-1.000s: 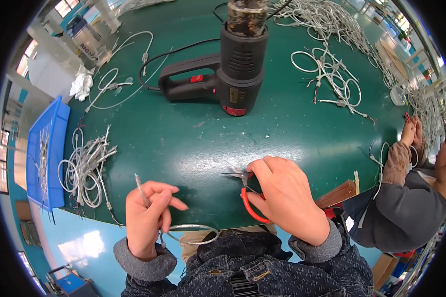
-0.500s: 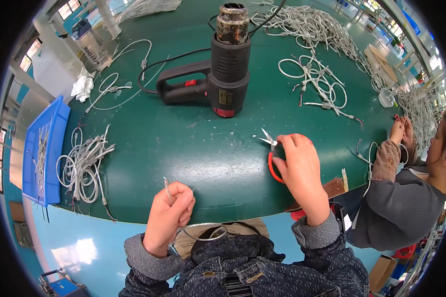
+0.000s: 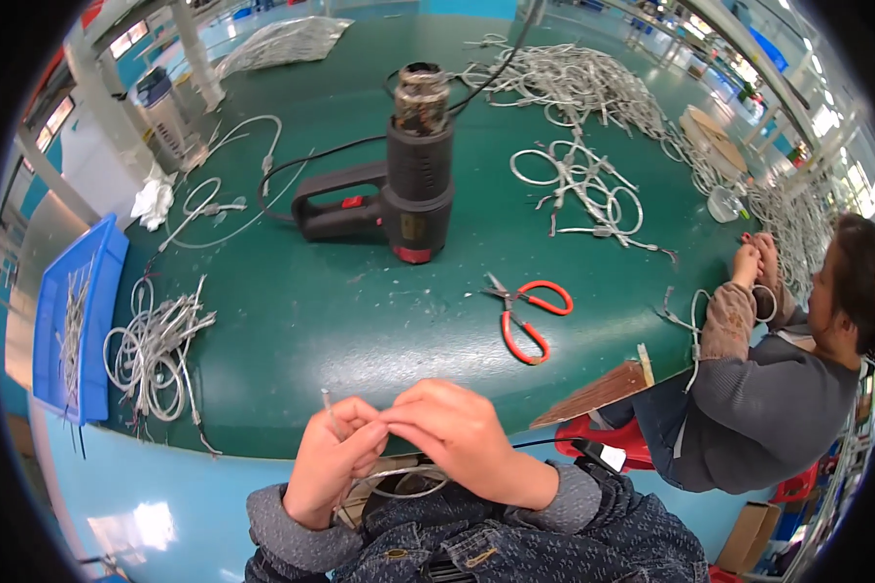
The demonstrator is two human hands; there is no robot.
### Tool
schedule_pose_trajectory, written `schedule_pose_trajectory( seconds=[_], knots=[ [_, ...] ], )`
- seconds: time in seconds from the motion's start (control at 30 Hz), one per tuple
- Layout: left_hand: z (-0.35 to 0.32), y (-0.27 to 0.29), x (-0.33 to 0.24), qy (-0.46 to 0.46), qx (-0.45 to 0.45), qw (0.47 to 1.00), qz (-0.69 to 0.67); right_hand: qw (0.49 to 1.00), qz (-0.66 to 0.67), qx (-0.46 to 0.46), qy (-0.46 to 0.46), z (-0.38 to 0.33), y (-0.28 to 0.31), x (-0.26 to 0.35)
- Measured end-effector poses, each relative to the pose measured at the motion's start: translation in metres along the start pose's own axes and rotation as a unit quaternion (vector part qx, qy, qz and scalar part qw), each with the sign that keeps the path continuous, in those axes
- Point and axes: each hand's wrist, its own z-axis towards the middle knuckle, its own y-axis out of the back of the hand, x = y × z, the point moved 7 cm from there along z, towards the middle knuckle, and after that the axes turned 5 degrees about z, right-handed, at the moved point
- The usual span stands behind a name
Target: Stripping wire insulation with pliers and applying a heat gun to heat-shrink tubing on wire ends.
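Near the front edge of the green table my left hand [image 3: 332, 462] is closed around a thin grey cable [image 3: 329, 406], its cut end sticking up between the fingers. My right hand [image 3: 452, 435] meets it there, thumb and fingers pinched together against the left fingertips. What the right fingers pinch, if anything, is hidden. Part of the cable loops below my hands [image 3: 413, 473] over my lap. Scissors with red handles [image 3: 525, 335] lie on the table beyond my right hand, handles spread. A black heat gun [image 3: 418, 189] stands nozzle up farther back.
At left, a bundle of grey cables [image 3: 160, 350] lies beside a blue tray [image 3: 107, 321] holding thin pieces. More cables [image 3: 593, 194] lie right of centre, before a large pile [image 3: 583, 83]. A brown board [image 3: 593, 394] sits at the front edge. A co-worker [image 3: 778, 389] works at right.
My right hand has let go of the scissors, leaving them on the table, and has moved left to my left hand. The left hand keeps the cable. The whole view has shifted slightly.
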Motion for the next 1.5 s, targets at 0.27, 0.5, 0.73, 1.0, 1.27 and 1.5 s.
schedule_pose_trajectory(
  seconds=[0.27,0.5,0.73,1.0,1.27,1.5],
  knots=[
    [-0.022,0.025,0.001,-0.026,-0.021,0.999,-0.01,0.997,0.021,0.057,-0.057,0.011,-0.004,-0.008],
    [-0.106,0.099,-0.016,-0.17,-0.258,0.951,-0.032,0.986,-0.032,-0.116,-0.112,0.054,-0.015,-0.035],
    [-0.096,0.08,-0.018,-0.216,-0.181,0.96,-0.01,0.985,-0.153,-0.076,-0.023,0.058,-0.013,-0.041],
    [-0.044,0.03,-0.022,-0.104,-0.026,0.991,0.08,0.931,-0.354,0.081,-0.033,0.079,0.006,-0.081],
    [-0.023,0.017,-0.04,-0.116,-0.01,0.981,0.157,0.863,-0.481,0.144,-0.059,0.104,-0.021,-0.099],
    [-0.01,0.015,-0.048,-0.136,-0.048,0.971,0.193,0.881,-0.457,0.12,-0.03,0.102,-0.014,-0.098]
  ],
)
